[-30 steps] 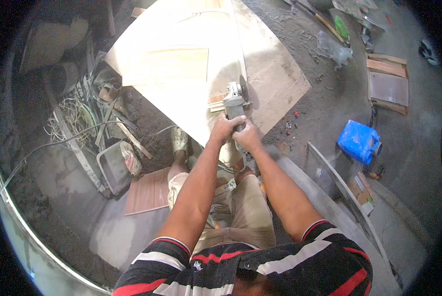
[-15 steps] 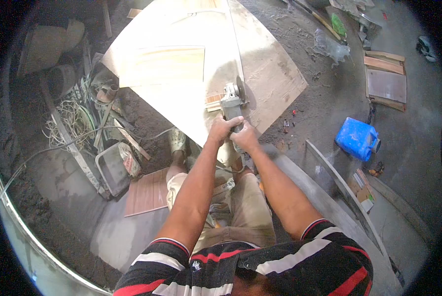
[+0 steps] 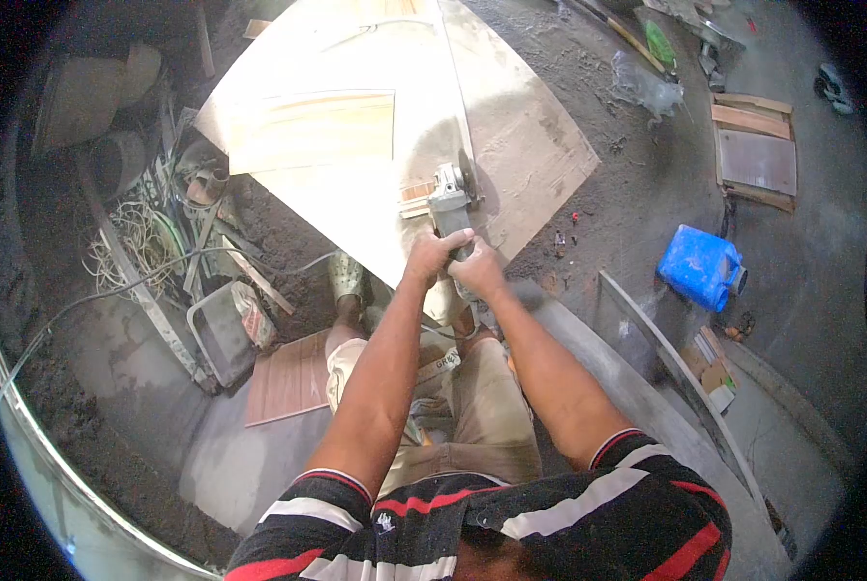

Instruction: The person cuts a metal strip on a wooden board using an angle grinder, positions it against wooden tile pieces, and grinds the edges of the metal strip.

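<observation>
Both hands grip an angle grinder (image 3: 450, 198) by its body, its disc pointing away from me over a large pale board (image 3: 540, 145). My left hand (image 3: 428, 255) is wrapped round the left side of the tool. On the other side, my right hand (image 3: 478, 268) closes round the rear of the body. Just left of the grinder head lie small wood-patterned strips (image 3: 415, 199). A larger wood-patterned tile (image 3: 317, 126) rests farther left on the board, in glaring light. Whether the disc touches anything is hard to see.
A blue jerrycan (image 3: 699, 268) lies to the right, below a stack of tile pieces (image 3: 758, 160). A cable (image 3: 162, 263) runs across the left, past tangled scrap (image 3: 128, 247). Another wood-patterned tile (image 3: 288, 380) lies by my left leg. A long strip (image 3: 675, 363) stands at right.
The grinder and both hands stay nearly in place, with the tool shifted very slightly left in view. The whole scene has also shifted slightly with the camera.
</observation>
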`<action>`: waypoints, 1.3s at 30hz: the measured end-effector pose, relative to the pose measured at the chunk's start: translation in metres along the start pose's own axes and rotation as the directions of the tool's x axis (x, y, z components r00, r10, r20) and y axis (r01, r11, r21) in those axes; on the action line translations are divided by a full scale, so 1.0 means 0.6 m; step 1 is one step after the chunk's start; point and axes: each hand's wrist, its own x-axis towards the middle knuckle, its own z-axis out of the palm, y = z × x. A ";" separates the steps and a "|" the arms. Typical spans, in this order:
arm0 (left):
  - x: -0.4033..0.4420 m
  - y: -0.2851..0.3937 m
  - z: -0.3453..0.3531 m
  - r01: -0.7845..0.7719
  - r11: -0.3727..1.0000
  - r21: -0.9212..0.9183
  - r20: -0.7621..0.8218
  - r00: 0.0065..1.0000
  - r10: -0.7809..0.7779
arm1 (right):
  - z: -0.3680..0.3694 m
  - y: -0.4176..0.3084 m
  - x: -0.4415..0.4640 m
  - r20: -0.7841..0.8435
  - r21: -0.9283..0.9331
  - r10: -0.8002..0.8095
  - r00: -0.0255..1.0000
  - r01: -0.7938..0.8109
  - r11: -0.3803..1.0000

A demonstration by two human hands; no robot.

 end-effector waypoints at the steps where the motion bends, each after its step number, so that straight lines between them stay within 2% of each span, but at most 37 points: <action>1: -0.002 0.002 0.002 0.001 1.000 0.000 0.001 1.000 -0.001 | 0.001 0.001 0.001 -0.001 0.002 0.013 1.000 -0.013 1.000; 4: 0.006 -0.013 0.002 -0.046 0.998 -0.051 -0.051 0.998 0.044 | 0.009 0.013 0.007 -0.012 0.015 -0.006 1.000 0.006 1.000; 7: 0.019 -0.014 -0.004 0.017 1.000 -0.015 0.027 0.999 -0.016 | 0.006 0.005 0.007 -0.044 0.046 -0.063 0.997 0.065 0.997; 9: 0.003 -0.001 0.004 -0.094 0.984 -0.151 -0.005 0.996 0.094 | -0.005 -0.010 -0.007 -0.065 0.069 -0.092 0.994 0.096 0.993; 12: -0.017 0.037 0.016 -0.197 0.977 -0.084 -0.048 0.980 0.194 | -0.032 -0.050 -0.007 -0.078 0.061 -0.164 0.983 0.169 0.984; 14: -0.024 0.054 0.024 -0.208 0.974 -0.092 -0.095 0.975 0.199 | -0.052 -0.074 -0.020 -0.057 0.142 -0.142 0.988 0.149 0.979; 15: -0.035 0.072 0.027 -0.213 0.974 -0.072 -0.090 0.974 0.206 | -0.064 -0.085 -0.029 -0.059 0.171 -0.182 0.981 0.190 0.967; 22: -0.092 0.144 0.033 -0.238 0.968 -0.077 -0.059 0.971 0.234 | -0.155 -0.146 -0.042 -0.100 0.218 -0.253 0.962 0.270 0.938; 23: -0.100 0.145 0.019 -0.166 0.984 -0.064 -0.095 0.983 0.159 | -0.151 -0.137 -0.032 -0.113 0.211 -0.223 0.968 0.242 0.947; 24: -0.105 0.144 0.002 -0.178 0.982 -0.061 -0.095 0.981 0.171 | -0.148 -0.135 -0.023 -0.128 0.203 -0.196 0.972 0.219 0.954; 26: -0.112 0.134 -0.031 -0.121 0.983 -0.140 -0.181 0.979 0.094 | -0.186 -0.161 -0.043 -0.128 0.202 -0.186 0.974 0.209 0.957; 28: -0.093 0.133 -0.065 -0.063 0.991 -0.115 -0.210 0.977 0.038 | -0.201 -0.173 -0.041 -0.141 0.198 -0.165 0.976 0.191 0.961; 30: -0.064 0.129 -0.097 0.005 0.999 0.053 -0.265 0.964 0.009 | -0.193 -0.166 -0.036 -0.213 0.198 -0.066 0.975 0.109 0.974; 31: -0.047 0.129 -0.099 -0.063 0.998 0.029 -0.332 0.941 0.069 | -0.193 -0.163 -0.033 -0.173 0.285 -0.049 0.984 0.098 0.954; 32: -0.030 0.134 -0.105 -0.066 0.997 0.026 -0.330 0.941 0.071 | -0.189 -0.160 -0.037 -0.176 0.281 -0.051 0.983 0.100 0.954; 33: -0.009 0.139 -0.111 -0.050 0.992 0.119 -0.327 0.941 0.087 | -0.195 -0.171 -0.054 -0.248 0.322 0.003 0.969 0.080 0.943; 34: 0.018 0.148 -0.111 -0.040 0.976 0.213 -0.324 0.940 0.109 | -0.197 -0.168 -0.054 -0.320 0.337 -0.018 0.947 0.132 0.932; 35: 0.050 0.155 -0.110 -0.041 0.975 0.217 -0.321 0.940 0.111 | -0.197 -0.161 -0.052 -0.390 0.344 -0.039 0.920 0.185 0.921; 36: 0.089 0.164 -0.104 -0.070 0.925 0.373 -0.305 0.933 0.193 | -0.197 -0.154 -0.051 -0.457 0.344 -0.060 0.888 0.238 0.908; 37: 0.115 0.187 -0.088 -0.094 0.851 0.517 -0.279 0.921 0.271 | -0.196 -0.136 -0.039 -0.368 0.490 0.043 0.929 0.154 0.858; 38: 0.139 0.201 -0.069 -0.111 0.831 0.545 -0.281 0.910 0.306 | -0.190 -0.115 -0.029 -0.259 0.618 0.140 0.956 0.053 0.784; 39: 0.158 0.234 -0.037 -0.132 0.810 0.571 -0.285 0.894 0.346 | -0.184 -0.092 -0.011 -0.285 0.619 0.113 0.952 0.092 0.780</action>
